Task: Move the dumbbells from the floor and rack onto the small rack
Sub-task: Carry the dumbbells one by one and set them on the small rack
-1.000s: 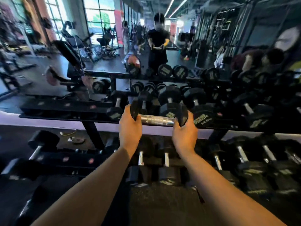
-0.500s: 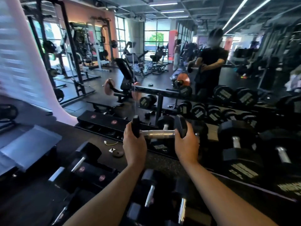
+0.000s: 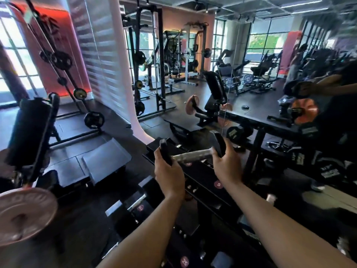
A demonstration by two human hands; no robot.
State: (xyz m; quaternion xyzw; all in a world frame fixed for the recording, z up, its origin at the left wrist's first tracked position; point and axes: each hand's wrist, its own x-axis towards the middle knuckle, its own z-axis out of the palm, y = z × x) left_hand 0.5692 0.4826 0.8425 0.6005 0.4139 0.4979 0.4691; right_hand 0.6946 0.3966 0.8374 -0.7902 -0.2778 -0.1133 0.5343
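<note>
I have 1 small black dumbbell (image 3: 192, 152) up in both hands, held crosswise in front of me above a dark tiered rack (image 3: 204, 178) that carries round numbered stickers. My left hand (image 3: 168, 170) cups the left head from below and behind, fingers (image 3: 165, 161) curled closed around it; my right hand (image 3: 228, 165) wraps the right head the same way, closed on it. The chrome handle between the heads is bare, so I am carrying the weight by its ends, not by the bar. I judge that grip suits a set-down: with the heads pinched from outside I can lower the piece straight into a cradle without trapping my fingers under the handle. The dumbbell tilts slightly, right end higher and farther from me.

It touches nothing but my hands. On a lower tier of the rack, nearer me, another dumbbell (image 3: 135, 202) lies in its slot. Off to the right, larger black dumbbells (image 3: 234, 132) sit on a longer rack in front of a mirror. Whether the tiered rack beneath my hands is the small one meant by the task, I cannot say for certain, but its low build and empty numbered slots suggest it. If so, I am mid-carry, with the placing not yet done; the next step needs a matching slot and a level lowering.
</note>
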